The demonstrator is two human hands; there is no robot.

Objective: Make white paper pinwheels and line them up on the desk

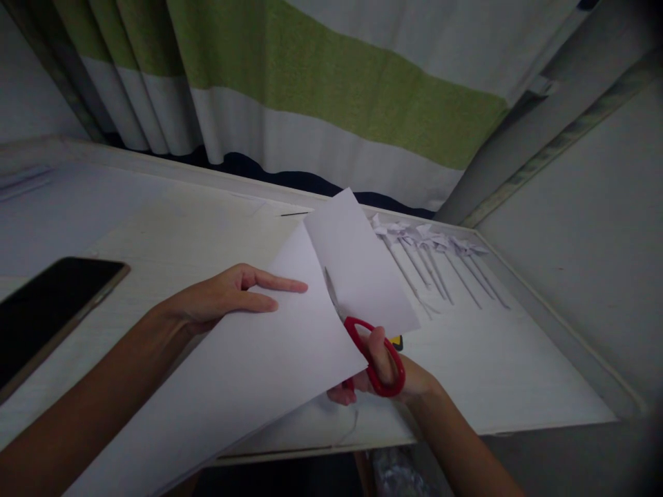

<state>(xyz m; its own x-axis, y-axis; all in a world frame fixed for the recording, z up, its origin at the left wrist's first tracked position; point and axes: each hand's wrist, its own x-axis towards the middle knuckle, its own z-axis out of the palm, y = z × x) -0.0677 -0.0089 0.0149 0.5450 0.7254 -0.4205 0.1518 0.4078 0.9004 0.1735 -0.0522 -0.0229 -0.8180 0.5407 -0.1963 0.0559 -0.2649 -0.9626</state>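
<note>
A large sheet of white paper (pixel 259 352) lies across the table's front edge, with a partly cut-off flap (pixel 357 262) on its right. My left hand (pixel 238 297) rests on the sheet, its thumb and index finger stretched out and apart. Red-handled scissors (pixel 386 386) are gripped in my right hand (pixel 378 369), fingers through the loops. Their blades stand at the cut between sheet and flap; the lower blade is hidden under the paper.
A phone (pixel 52 310) lies at the left. Several paper flowers on thin stems (pixel 425 255) lie at the back right. A thin dark stick (pixel 294 214) is behind the paper. A striped curtain (pixel 331 83) hangs behind the table (pixel 497 373).
</note>
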